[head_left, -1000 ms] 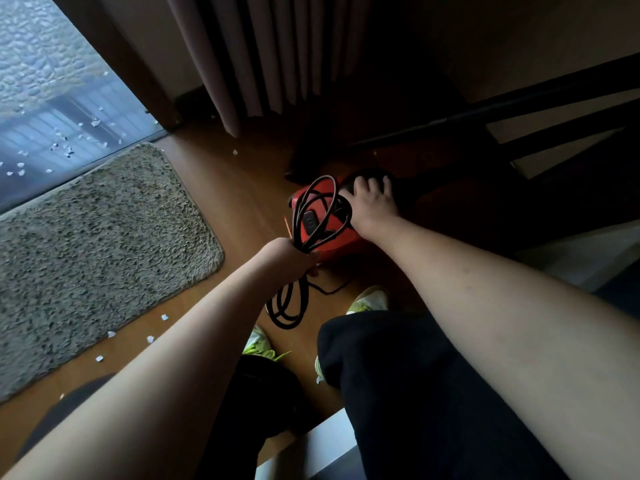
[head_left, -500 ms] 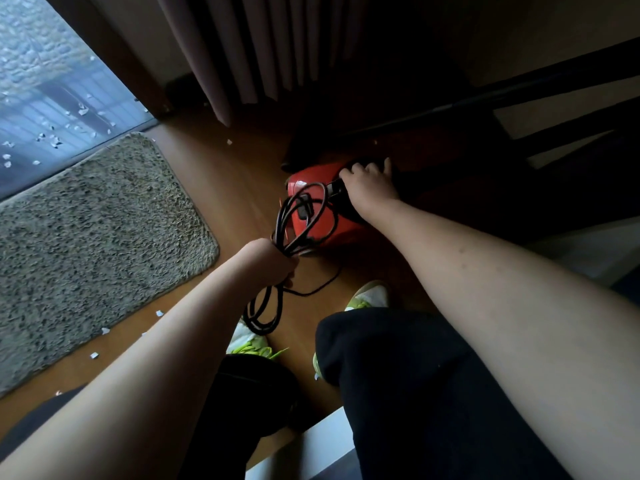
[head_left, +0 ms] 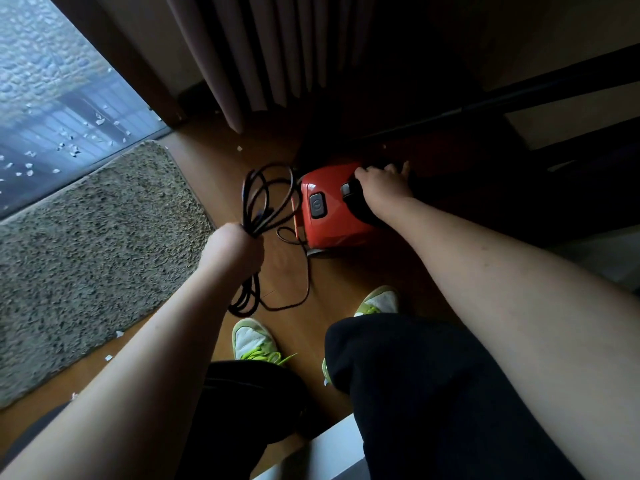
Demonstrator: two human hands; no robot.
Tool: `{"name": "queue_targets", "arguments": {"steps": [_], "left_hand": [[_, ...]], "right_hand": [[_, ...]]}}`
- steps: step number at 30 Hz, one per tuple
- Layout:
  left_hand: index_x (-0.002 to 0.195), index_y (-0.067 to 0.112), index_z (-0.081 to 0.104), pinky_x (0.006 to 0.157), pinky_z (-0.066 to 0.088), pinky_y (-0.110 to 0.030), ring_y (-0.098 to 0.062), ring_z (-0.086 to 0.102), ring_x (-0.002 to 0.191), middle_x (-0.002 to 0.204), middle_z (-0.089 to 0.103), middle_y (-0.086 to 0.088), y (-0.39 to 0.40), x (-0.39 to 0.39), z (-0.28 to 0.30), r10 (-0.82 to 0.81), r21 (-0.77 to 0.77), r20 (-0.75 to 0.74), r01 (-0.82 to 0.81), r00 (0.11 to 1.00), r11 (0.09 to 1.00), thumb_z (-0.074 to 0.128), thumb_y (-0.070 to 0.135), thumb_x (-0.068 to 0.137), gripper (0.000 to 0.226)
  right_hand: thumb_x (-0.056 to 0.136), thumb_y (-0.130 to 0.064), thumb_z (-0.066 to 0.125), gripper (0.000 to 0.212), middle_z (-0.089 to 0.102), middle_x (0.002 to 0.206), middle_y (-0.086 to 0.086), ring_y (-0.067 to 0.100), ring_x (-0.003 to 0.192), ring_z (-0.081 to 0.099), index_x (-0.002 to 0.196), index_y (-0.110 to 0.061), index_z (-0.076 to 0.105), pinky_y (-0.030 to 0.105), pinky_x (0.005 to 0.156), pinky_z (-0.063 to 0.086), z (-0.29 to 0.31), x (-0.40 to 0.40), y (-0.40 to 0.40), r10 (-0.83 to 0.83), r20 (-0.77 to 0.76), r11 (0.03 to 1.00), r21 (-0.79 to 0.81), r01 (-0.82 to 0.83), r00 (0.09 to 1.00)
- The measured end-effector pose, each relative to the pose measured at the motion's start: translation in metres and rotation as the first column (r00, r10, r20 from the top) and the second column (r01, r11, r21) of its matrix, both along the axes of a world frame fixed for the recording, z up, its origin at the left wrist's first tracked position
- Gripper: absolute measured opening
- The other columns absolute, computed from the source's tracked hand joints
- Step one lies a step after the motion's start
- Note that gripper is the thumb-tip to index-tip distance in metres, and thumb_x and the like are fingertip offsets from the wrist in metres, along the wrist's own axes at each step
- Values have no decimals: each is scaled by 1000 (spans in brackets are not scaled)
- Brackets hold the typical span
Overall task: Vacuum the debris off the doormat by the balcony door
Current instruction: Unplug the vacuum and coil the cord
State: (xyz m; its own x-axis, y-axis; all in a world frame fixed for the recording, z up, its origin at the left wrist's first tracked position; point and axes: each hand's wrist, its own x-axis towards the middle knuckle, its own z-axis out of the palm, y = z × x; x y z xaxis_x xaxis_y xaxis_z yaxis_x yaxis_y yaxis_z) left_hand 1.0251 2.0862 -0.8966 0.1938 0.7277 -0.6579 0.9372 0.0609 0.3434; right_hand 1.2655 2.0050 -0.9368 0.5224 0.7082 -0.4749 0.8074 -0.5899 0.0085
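Observation:
A red vacuum cleaner (head_left: 329, 216) sits on the wooden floor ahead of my feet. My right hand (head_left: 382, 187) grips the black handle on its top. My left hand (head_left: 233, 249) holds a bundle of looped black power cord (head_left: 258, 199) to the left of the vacuum; loops stick up above my fist and hang below it, and one strand trails to the vacuum's base. The shaggy beige doormat (head_left: 86, 258) lies at the left along the glass balcony door (head_left: 52, 91). White debris flecks (head_left: 112, 346) dot the floor by the mat's near edge.
A pleated curtain (head_left: 259, 57) hangs behind the vacuum. Dark furniture rails (head_left: 554, 84) cross the upper right. My green-and-white shoes (head_left: 252, 341) stand on the floor below the vacuum. A white ledge (head_left: 329, 452) lies at the bottom edge. More white flecks lie beyond the glass.
My left hand has drawn the cord bundle leftward, away from the vacuum's top, uncovering its button panel. My right hand has stayed on the handle.

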Motion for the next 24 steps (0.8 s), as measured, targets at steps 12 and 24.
{"name": "queue_targets", "arguments": {"steps": [12,24], "left_hand": [[112,21,63,69,35,-37,-41,59,103,109,65,-20,24,8,109,-130,627,-256,267,958,732,44,0,92,35],[96,23,73,67,45,-29,-28,62,82,86,67,-4,27,4,69,-444,227,-93,453,891,862,57,27,91,16]], "right_hand": [[94,-6,41,38,50,133,6,39,130,35,129,-20,46,65,114,4,-3,0,-2,20,6,1000,-17,-20,1000],[93,-9,48,43,48,138,4,34,134,33,134,-20,43,64,115,4,-12,-14,-8,116,108,993,-21,-115,987]]}}
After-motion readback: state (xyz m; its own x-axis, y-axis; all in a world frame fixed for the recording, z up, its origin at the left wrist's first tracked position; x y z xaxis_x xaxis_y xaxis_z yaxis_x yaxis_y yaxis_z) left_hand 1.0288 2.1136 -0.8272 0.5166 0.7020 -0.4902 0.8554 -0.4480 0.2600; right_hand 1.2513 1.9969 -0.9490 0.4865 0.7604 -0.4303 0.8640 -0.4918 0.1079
